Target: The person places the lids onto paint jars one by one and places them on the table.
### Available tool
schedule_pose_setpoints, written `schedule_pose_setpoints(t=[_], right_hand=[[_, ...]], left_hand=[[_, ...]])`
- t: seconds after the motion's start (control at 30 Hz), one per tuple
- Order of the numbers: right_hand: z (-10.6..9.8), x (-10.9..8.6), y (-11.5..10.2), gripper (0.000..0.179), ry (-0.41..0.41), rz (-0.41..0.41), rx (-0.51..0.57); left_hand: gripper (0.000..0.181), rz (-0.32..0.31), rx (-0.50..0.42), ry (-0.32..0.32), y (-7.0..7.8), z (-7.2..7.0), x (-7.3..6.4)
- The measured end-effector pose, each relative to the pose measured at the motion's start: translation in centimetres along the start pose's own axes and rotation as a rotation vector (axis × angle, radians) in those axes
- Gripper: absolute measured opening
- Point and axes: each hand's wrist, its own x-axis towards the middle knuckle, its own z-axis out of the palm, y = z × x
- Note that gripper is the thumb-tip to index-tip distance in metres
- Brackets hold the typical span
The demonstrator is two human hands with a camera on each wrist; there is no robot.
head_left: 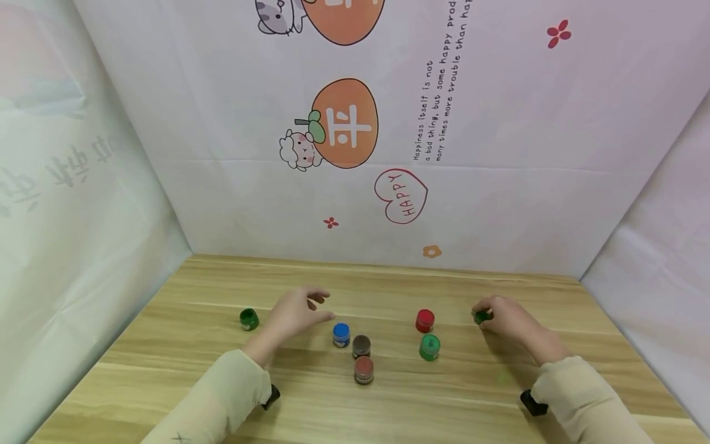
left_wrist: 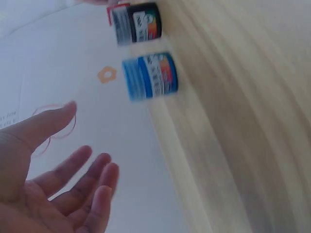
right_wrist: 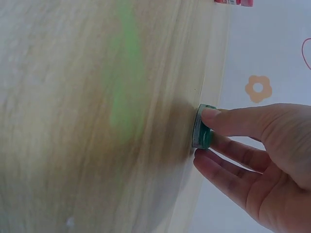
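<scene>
My right hand (head_left: 506, 317) pinches a small green paint jar (right_wrist: 204, 127) between thumb and fingers, close over the wooden table at the right. Its side toward the table looks greyish, and the fingers partly cover it in the head view. My left hand (head_left: 292, 313) is above the table with fingers loosely bent and thumb apart, holding nothing. Nearest its thumb stands a blue-capped paint jar (head_left: 341, 335). Off to that hand's left is a dark green paint jar (head_left: 249, 319).
Between the hands stand a dark brown jar (head_left: 361, 346), a reddish-brown jar (head_left: 363, 370), a red jar (head_left: 424, 320) and a lighter green jar (head_left: 429, 346). A printed white sheet (head_left: 249, 203) rises behind the wooden tabletop (head_left: 310, 413), with white sheets at both sides.
</scene>
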Motion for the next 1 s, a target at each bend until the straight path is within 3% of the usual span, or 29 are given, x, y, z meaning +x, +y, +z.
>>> schedule_pose_setpoints(t=[0.3,0.5,0.73,1.0], right_hand=[[-0.4,-0.1,-0.7,0.030,0.008,0.019,-0.001],[-0.9,-0.4,-1.2,0.029,0.003,0.035,0.002],[-1.8,-0.6,-2.0,0.028,0.017,-0.013,-0.039],[-2.3,-0.7,-3.2,0.028,0.036,-0.060,-0.069]], left_hand=[[0.040,0.027,-0.056,0.132,-2.0,-3.4,-1.1],[0.041,0.058,-0.039,0.194,-3.6,-5.7,-2.1],[0.047,-0.004,-0.053,0.176,-6.1,-7.9,-2.7],[0.063,-0.053,0.001,0.061,-9.0,-8.7,-2.7]])
